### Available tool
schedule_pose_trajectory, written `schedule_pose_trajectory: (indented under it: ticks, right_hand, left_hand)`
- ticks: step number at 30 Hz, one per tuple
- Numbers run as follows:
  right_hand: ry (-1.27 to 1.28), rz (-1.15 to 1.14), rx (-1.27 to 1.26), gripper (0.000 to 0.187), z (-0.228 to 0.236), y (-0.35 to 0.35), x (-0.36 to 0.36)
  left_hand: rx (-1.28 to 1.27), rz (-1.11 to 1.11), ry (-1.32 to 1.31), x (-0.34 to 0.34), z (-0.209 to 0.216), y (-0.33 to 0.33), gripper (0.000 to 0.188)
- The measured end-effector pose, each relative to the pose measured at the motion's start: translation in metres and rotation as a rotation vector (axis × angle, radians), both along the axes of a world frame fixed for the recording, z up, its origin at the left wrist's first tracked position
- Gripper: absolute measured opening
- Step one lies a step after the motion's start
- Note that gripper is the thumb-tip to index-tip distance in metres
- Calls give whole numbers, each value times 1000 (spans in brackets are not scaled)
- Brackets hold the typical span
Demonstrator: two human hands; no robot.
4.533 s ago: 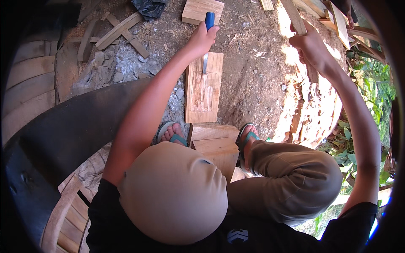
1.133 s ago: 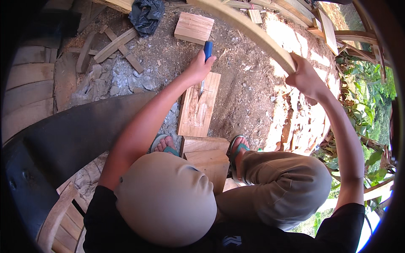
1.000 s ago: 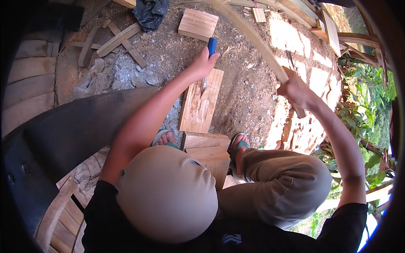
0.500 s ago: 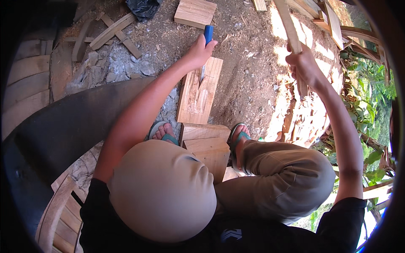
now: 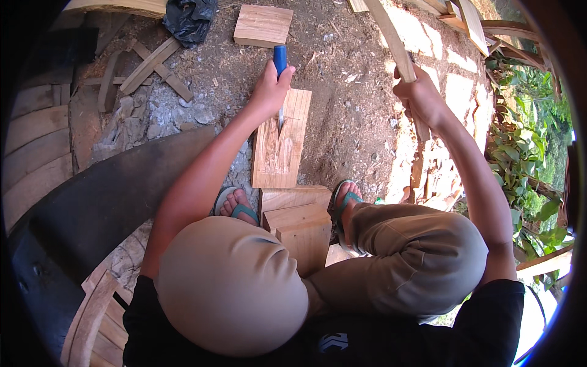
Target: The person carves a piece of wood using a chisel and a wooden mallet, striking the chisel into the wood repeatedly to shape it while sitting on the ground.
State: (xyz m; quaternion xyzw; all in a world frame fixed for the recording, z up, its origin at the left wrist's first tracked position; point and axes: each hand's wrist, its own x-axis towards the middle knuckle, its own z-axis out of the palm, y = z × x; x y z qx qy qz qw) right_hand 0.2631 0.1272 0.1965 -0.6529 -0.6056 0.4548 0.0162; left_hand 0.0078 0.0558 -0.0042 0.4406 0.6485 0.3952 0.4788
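Lowest in the frame, two bent knees in tan trousers (image 5: pixel 416 257), filling the centre and lower right. Just above, a stack of short wooden blocks (image 5: pixel 298 220) wedged between two feet in green sandals (image 5: pixel 348 205), the blocks' near edges touching the knees. At lower left, curved wooden slats (image 5: pixel 92 318) under a broad dark curved sheet (image 5: pixel 104 196) sweeping up toward mid-left.

Higher, at centre, a flat board (image 5: pixel 278 144) lying on the dirt ground (image 5: pixel 342 122), its near edge just above the stack, its long edges running up the frame, its face gouged with pale cuts. Left hand (image 5: pixel 267 92) at the board's far end, fingers closed tight around a chisel (image 5: pixel 280 61) with a blue handle, blade pointing down onto the board's upper part. Bare dirt to the right of the board, open up to a heap of shavings (image 5: pixel 434 177) in sunlight.

Right hand (image 5: pixel 419 98) at upper right, well apart from the board, clenched round a long curved strip of wood (image 5: pixel 391 37) that rises to the top edge and juts a little below the fist.

Farther, at top centre, a square block (image 5: pixel 263 25) just beyond the chisel handle. At upper left, crossed offcuts (image 5: pixel 150 67), grey rubble (image 5: pixel 165 110) and a black bag (image 5: pixel 186 17). Green leaves (image 5: pixel 526 159) along the right rim.
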Motion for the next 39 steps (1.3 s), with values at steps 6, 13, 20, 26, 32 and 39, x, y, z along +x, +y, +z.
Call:
schedule_pose_trajectory:
  ticks: [6,13,20,26,32,39]
  right_hand:
    - [263,-171,-18,29,-35,-8,21]
    - [31,317,-112,48,-75,-55,56]
    - [602,-94,-626,50,-101,-113,100]
    - [209,182,-51,52,-145,-138,97]
    - [42,-167,331,50,-121,-138,95]
    - [-221,70,48,49,-165,-156,92]
  left_hand:
    - [209,-47,-134,15,33,-32,29]
    - [194,-42,-173,-11,19,-18,28]
    - [105,43,-219,-5,32,-9,26]
    - [82,110,-332,-20,34,20,27]
    - [123,121,-427,-13,40,19,11]
    - [176,310,-474,-1,44,11,15]
